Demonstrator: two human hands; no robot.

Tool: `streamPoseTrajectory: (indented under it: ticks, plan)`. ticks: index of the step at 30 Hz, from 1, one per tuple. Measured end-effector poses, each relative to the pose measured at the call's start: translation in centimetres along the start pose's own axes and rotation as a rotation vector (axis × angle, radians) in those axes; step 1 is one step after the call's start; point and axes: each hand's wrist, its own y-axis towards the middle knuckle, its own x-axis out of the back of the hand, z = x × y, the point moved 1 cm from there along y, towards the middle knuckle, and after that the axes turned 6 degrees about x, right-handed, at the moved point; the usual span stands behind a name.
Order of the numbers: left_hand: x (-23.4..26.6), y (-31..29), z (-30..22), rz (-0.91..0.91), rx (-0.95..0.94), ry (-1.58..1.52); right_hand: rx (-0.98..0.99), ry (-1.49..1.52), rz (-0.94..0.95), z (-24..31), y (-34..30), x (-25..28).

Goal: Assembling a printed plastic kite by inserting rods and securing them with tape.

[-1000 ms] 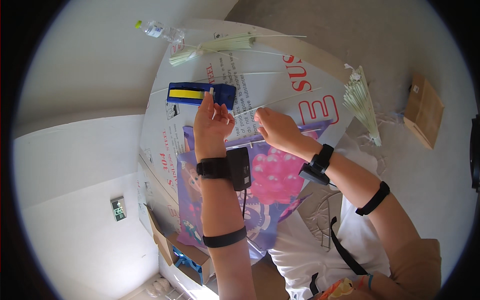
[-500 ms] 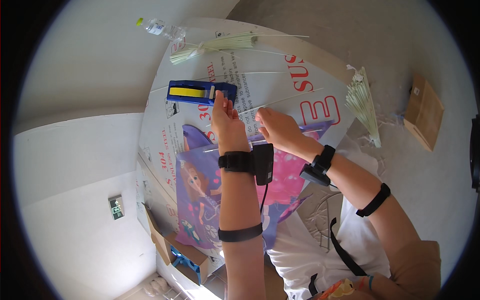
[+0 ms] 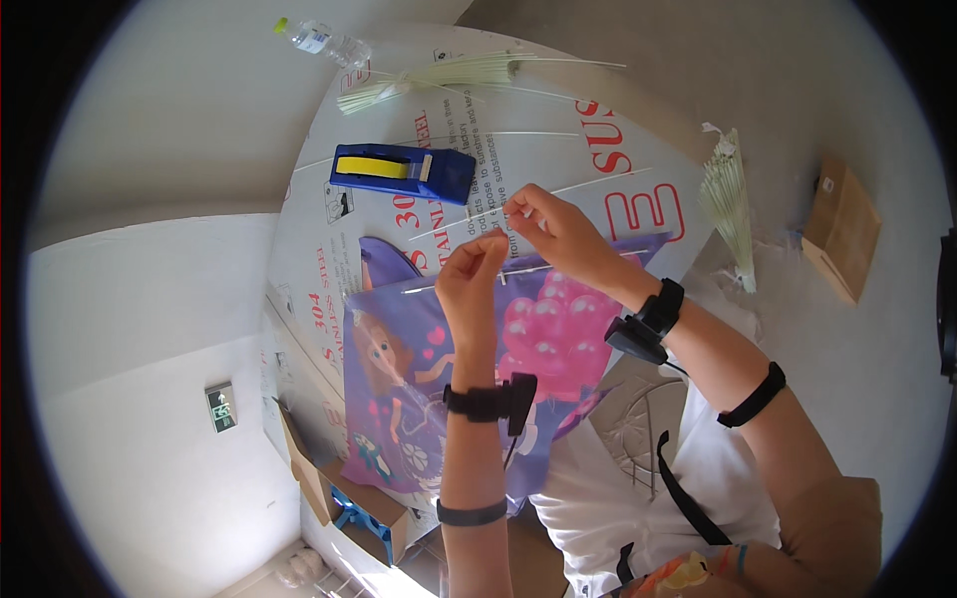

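Observation:
A purple printed sheet (image 3: 469,339) with a cartoon figure and pink balloons lies on the table in front of me. A thin pale rod runs along its upper edge. Over that edge, the fingertips of my left hand (image 3: 469,284) are pinched together; anything between them is too small to make out. Just to its right, my right hand (image 3: 558,234) is bent with thumb and finger close together, its contents also unclear. A loose thin stick (image 3: 598,183) passes by the right fingertips. Beyond my hands stands a blue tape dispenser (image 3: 449,177) with a yellow-centred roll.
Bundles of thin pale sticks lie at the table's far side (image 3: 439,80) and right edge (image 3: 726,194). A clear bottle (image 3: 324,42) with a yellow-green cap is at the far left. An open cardboard box (image 3: 384,508) holds blue objects at lower left; another carton (image 3: 842,234) is at right.
My left hand has drawn back from the tape dispenser toward me, down to the sheet's upper edge beside my right hand. The right hand has stayed nearly in place.

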Motion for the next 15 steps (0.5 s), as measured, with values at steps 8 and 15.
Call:
streamPoseTrajectory:
  ticks: [8, 15]
  plan:
    - [5.2, -4.7, 0.4, 0.124, 0.050, 0.138, -0.176, 0.447, 0.429, 1.9, -0.2, -1.8]
    - [6.6, -4.6, 1.1, 0.111, 0.055, 0.260, -0.133, 0.345, 0.507, 2.1, -0.2, -3.8]
